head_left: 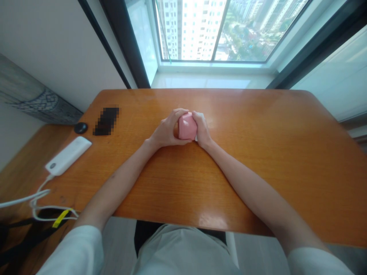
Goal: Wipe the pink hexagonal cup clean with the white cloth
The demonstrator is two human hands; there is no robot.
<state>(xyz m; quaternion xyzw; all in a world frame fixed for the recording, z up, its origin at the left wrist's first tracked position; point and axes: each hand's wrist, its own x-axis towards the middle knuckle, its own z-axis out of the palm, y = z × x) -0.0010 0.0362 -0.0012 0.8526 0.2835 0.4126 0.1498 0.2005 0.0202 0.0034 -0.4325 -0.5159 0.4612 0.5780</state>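
Pink object (187, 126), blocky with flat faces, sits between the two hands around the middle of the tabletop (266, 126), somewhat nearer the far edge than the near edge. From where I'm watching, both hands are closed on it. The left hand (165, 130) cups its left side, with the fingers (181, 113) curling over the top, and the right hand (202, 130) presses against its right side. I cannot tell whether it is lifted or resting on the tabletop. A thin white edge shows below the right hand and an orange-brown sliver beside the left palm, but I cannot tell what either belongs to.

As far as my view shows, the object is in both hands, with neither hand off it, and no piece lies apart from it. Its hidden faces leave me unable to judge its full state.

Toward the left edge of the tabletop lie a pixelated dark patch (106, 121), a round black object (80, 128), and a white power bank (68, 156). A white cable (37, 198) runs from the power bank past the near-left corner, close to a yellow tag (60, 218).
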